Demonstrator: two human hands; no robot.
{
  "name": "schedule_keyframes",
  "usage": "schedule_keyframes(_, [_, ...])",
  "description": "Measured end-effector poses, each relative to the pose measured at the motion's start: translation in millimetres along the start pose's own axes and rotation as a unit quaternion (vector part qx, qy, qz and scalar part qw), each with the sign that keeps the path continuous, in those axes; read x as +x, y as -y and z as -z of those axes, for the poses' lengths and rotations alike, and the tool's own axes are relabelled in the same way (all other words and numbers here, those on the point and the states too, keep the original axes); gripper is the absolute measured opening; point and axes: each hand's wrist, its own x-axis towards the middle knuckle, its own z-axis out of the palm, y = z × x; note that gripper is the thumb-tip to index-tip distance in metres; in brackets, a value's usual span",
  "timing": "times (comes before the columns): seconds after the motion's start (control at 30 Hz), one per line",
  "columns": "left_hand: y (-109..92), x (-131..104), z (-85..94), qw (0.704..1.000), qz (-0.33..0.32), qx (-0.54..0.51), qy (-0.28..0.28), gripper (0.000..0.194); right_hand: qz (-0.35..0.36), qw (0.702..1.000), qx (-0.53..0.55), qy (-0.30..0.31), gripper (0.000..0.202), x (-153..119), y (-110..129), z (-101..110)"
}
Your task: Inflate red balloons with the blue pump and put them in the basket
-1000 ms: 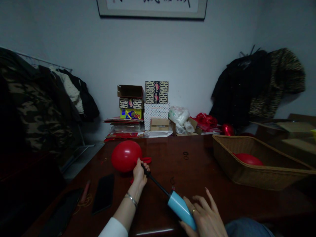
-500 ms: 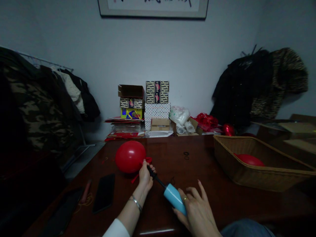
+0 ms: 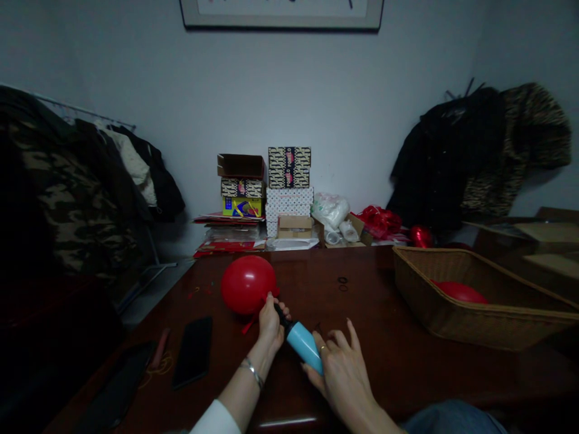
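One slip worries me from over here: my left hand (image 3: 272,322) clutches the black end of the pump (image 3: 304,346), with the balloon (image 3: 246,283) at its fingertips, my right hand (image 3: 344,369) grips the blue part, and a loose left pinch could let the balloon fly off.

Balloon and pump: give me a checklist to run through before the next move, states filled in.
1. Left hand at the red balloon and the black end of the blue pump: ok.
2. Right hand on the pump's blue barrel: ok, some fingers stretched out past it.
3. Balloon's mouth seated on the nozzle: cannot tell, the left hand hides the join.
4. Balloon's visible side rounded, no tear showing: ok.
5. Wicker basket apart from both hands: ok, off to the right.
6. Flat black device apart from the left forearm: ok, it lies to its left.
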Motion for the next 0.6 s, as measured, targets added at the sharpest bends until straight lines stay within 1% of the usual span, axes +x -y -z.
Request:
schedule_keyframes(0.13, [-8.2,7.9,3.9,1.0,-0.015,0.002,0.002,0.028,0.011,1.0,0.019,-0.017,0.053,-12.9,-8.4,2.1])
schedule_keyframes(0.27, [-17.8,18.6,9.2,1.0,-0.028,-0.007,-0.011,0.027,0.046,0.998,0.034,-0.036,0.052,-32.9,-29.2,5.0])
schedule_keyframes(0.4, [-23.4,25.0,12.8,0.999,-0.028,-0.016,-0.018,0.026,0.085,0.992,0.043,-0.078,0.053,-48.9,-47.2,6.8])
schedule_keyframes(0.5, [-23.4,24.8,12.4,1.0,-0.015,-0.021,-0.015,0.027,0.09,0.991,0.04,-0.093,0.051,-53.6,-51.3,6.9])
schedule_keyframes(0.6, [-20.9,21.5,10.6,1.0,-0.012,-0.022,-0.015,0.028,0.08,0.993,0.039,-0.076,0.05,-52.4,-48.7,8.2])
